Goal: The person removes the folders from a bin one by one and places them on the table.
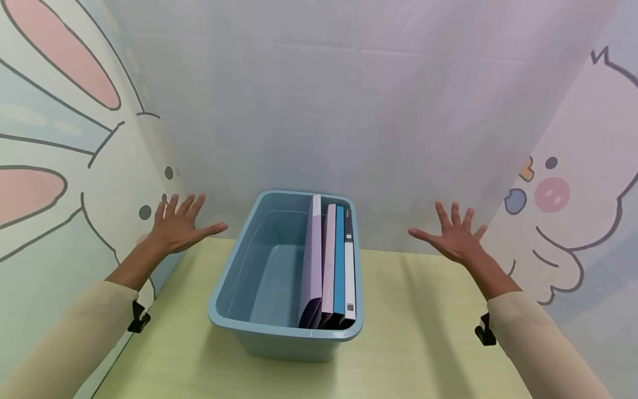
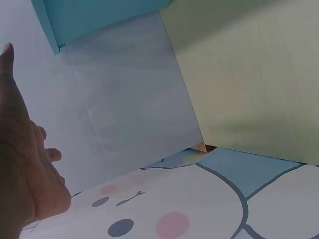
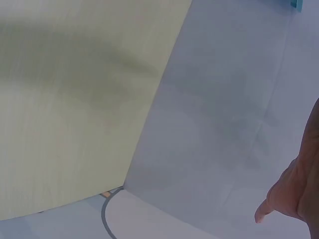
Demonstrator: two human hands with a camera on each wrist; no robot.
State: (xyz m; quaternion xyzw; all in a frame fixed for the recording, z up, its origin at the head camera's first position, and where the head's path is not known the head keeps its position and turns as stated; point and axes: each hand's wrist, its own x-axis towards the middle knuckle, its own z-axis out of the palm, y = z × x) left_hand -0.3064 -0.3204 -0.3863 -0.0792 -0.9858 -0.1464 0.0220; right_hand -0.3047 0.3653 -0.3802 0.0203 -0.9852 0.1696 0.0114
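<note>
A blue-grey plastic tub [image 1: 286, 346] stands on the table in the head view. Along its right side several binders or file boxes stand on edge: a lilac one [image 1: 312, 260], a pink one [image 1: 328, 255], a blue one [image 1: 339, 260] and a white one with a dark top [image 1: 349, 271]. The left part of the tub's floor shows bare. My left hand [image 1: 176, 227] is raised to the left of the tub, fingers spread, holding nothing. On the other side, apart from the tub, my right hand [image 1: 456, 238] is likewise spread and holds nothing.
The pale yellow tabletop [image 1: 394, 321] meets a plain whitish curtain [image 1: 319, 122] at the back. Side panels carry cartoon drawings, a rabbit [image 1: 124, 183] at the left and a white chick-like figure [image 1: 573, 155] at the right.
</note>
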